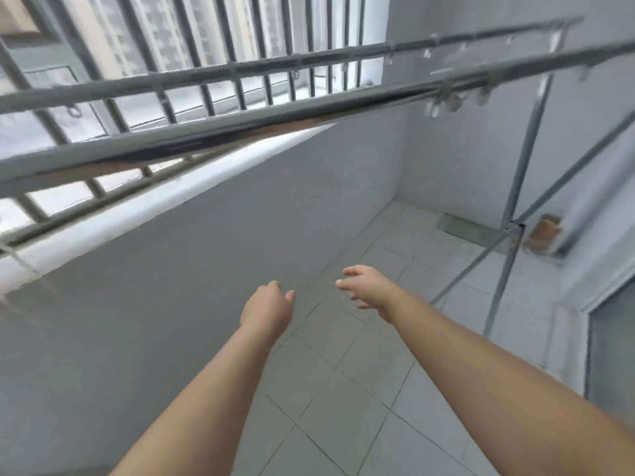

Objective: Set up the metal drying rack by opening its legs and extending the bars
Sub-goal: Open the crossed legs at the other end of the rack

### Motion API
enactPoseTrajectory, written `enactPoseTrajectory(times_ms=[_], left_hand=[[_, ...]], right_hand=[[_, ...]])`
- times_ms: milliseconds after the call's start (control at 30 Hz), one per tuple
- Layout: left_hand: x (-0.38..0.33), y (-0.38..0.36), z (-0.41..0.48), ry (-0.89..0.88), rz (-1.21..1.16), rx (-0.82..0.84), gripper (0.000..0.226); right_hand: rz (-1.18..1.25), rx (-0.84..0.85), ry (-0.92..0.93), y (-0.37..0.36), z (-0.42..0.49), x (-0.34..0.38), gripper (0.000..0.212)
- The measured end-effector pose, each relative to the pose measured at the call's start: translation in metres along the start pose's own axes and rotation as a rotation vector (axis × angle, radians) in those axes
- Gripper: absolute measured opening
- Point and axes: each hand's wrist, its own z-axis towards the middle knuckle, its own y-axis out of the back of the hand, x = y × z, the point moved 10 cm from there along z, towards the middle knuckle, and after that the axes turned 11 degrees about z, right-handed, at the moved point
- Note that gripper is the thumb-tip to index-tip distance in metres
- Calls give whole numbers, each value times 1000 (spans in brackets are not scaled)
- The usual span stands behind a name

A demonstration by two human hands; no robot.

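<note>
The metal drying rack stands on a tiled balcony. Its near shiny top bar (261,127) runs slanting across the head view from lower left to upper right. A second bar (275,65) runs parallel behind it. At the right, the rack's crossed legs (512,231) stand spread on the floor and meet at a joint. Small clips (453,101) hang from the near bar. My left hand (268,309) is held out below the bars with its fingers loosely curled and nothing in it. My right hand (367,286) reaches forward with fingers apart, holding nothing. Both hands are well below the bars and touch nothing.
A grey parapet wall (206,242) with a white ledge and a barred railing (213,49) closes the left side. A grey wall stands at the far end. A door frame (604,338) is at the right. A floor drain cover (460,225) lies on the tiled floor (343,389).
</note>
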Motion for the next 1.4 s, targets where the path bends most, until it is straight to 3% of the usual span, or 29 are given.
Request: enactPoseTrajectory(times_ms=[300,700,1100,1400], left_hand=[[-242,-49,8,-271,-19,7,50],[-451,-81,76,-484,-5,25,49],[-605,-124,174,-516,-66,142,49],[-673,-137,220,-430,-145,169,48]], right_hand=[[-1,-268,-21,244,-2,-42,53],[131,-490,-28,430,41,-50,47],[113,-621,-87,569,133,-41,48],[-21,-571,-22,640,209,-10,54]])
